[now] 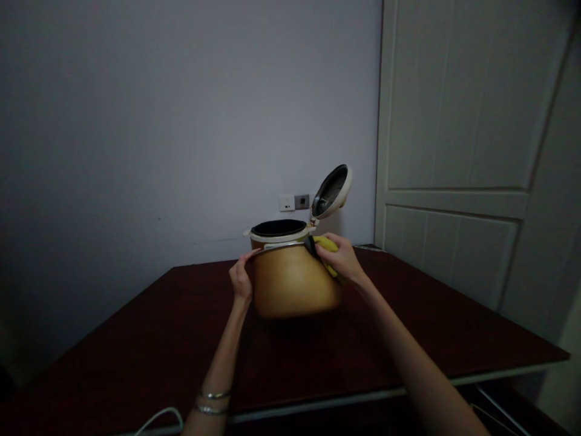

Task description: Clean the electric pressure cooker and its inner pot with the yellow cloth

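A gold-coloured inner pot (295,284) is held up above the table, tilted so that its outer side and base face me. My left hand (241,277) grips its rim on the left side. On the right, my right hand (340,257) is closed around a yellow cloth (327,243), pressed against the pot's rim with a dark edge of the cloth showing. Behind the pot stands a rice cooker (278,229) with a dark, hollow inside. Its lid (333,192) is swung up to the right. The inside of the pot is hidden from me.
The dark red table (204,315) reaches back to a pale wall with a socket plate (287,203) and a grey switch plate (302,201). White panelled doors (454,151) stand along the right side. A white cable (161,415) loops at the table's front edge.
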A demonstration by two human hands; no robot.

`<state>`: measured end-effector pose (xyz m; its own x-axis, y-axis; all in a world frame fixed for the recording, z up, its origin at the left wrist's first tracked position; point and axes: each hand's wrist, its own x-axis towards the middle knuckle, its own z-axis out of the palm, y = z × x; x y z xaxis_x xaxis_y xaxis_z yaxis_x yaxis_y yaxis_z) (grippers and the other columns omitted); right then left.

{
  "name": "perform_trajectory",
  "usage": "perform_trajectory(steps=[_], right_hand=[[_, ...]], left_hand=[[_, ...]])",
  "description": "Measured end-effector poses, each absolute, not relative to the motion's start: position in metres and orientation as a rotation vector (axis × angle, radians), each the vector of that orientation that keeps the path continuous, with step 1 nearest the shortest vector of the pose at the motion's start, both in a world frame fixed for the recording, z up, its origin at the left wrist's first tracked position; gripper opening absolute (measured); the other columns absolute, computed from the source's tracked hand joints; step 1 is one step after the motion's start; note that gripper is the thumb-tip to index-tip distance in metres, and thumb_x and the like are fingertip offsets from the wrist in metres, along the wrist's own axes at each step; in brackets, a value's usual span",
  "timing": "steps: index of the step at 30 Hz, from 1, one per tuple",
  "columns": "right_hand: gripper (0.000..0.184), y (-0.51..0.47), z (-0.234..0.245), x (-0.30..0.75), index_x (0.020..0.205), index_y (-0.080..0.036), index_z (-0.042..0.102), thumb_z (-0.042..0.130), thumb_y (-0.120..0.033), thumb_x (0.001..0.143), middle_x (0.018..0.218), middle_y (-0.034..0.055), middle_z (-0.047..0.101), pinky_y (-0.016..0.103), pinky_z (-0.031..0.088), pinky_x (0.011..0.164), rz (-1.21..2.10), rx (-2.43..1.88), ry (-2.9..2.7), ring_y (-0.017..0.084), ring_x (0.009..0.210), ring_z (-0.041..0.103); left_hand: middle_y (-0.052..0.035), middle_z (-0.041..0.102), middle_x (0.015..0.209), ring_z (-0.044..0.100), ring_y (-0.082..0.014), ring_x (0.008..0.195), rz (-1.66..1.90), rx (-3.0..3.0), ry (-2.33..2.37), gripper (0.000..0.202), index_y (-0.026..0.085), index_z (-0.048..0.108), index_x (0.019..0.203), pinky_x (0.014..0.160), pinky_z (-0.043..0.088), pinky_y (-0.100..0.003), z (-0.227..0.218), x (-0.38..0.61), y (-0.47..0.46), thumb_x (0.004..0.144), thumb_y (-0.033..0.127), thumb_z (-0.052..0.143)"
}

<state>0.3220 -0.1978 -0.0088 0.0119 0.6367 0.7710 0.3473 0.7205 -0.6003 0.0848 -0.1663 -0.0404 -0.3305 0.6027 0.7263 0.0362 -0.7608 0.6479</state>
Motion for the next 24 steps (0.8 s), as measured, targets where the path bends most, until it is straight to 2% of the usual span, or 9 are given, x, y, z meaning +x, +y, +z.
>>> perform_trajectory(steps=[3,6,10,16,21,24], right_hand=[[0.025,-0.192,-0.014,0.331,0.069,-0.015,0.059,0.06,-0.04,0.069,0.057,-0.0033,0.053,0.02,0.034,0.048,0.395,-0.762,-1.488,0.01,0.052,0.045],[0.027,-0.185,-0.021,0.335,0.065,-0.016,0.059,0.063,-0.042,0.065,0.055,-0.0033,0.053,0.02,0.034,0.048,0.474,-0.736,-1.416,0.01,0.051,0.045],[0.029,-0.176,-0.031,0.339,0.068,-0.017,0.061,0.065,-0.045,0.064,0.061,-0.0015,0.057,0.021,0.038,0.052,0.547,-0.714,-1.367,0.012,0.056,0.05],[0.041,-0.169,-0.049,0.341,0.097,-0.019,0.057,0.064,-0.048,0.068,0.091,0.0024,0.063,0.022,0.045,0.073,0.46,-0.777,-1.161,0.014,0.081,0.058],[0.041,-0.167,-0.078,0.343,0.085,-0.016,0.064,0.051,-0.053,0.077,0.093,0.0073,0.063,0.031,0.041,0.087,0.295,-1.005,-1.062,0.019,0.093,0.054],[0.043,-0.166,-0.088,0.342,0.088,-0.015,0.068,0.052,-0.053,0.075,0.095,0.0084,0.065,0.035,0.04,0.089,0.361,-1.016,-1.086,0.022,0.094,0.056]], left_hand=[[0.0003,0.056,0.053,0.052,-0.0133,0.055,2.09,1.329,0.884,0.035,0.016,0.06,0.054,0.055,0.041,-0.024,-0.044,0.077,-0.15,0.074,0.041,0.047],[0.0065,0.035,0.041,0.033,-0.0076,0.043,2.041,1.262,0.938,0.034,0.019,0.041,0.042,0.044,0.029,-0.021,-0.046,0.075,-0.141,0.067,0.039,0.054],[0.0072,0.031,0.043,0.028,-0.0068,0.044,2.028,1.237,0.941,0.035,0.02,0.037,0.042,0.043,0.025,-0.021,-0.048,0.079,-0.142,0.063,0.041,0.055],[0.007,0.028,0.042,0.027,-0.0065,0.044,2.04,1.153,1.034,0.034,0.019,0.036,0.042,0.043,0.021,-0.022,-0.054,0.082,-0.147,0.063,0.039,0.054],[0.0068,0.026,0.042,0.025,-0.0061,0.043,2.039,1.199,1.034,0.035,0.019,0.035,0.04,0.043,0.02,-0.022,-0.059,0.082,-0.147,0.064,0.039,0.053],[0.0066,0.026,0.042,0.024,-0.0061,0.042,2.059,1.232,1.049,0.035,0.019,0.036,0.04,0.043,0.02,-0.022,-0.062,0.08,-0.144,0.063,0.04,0.053]])
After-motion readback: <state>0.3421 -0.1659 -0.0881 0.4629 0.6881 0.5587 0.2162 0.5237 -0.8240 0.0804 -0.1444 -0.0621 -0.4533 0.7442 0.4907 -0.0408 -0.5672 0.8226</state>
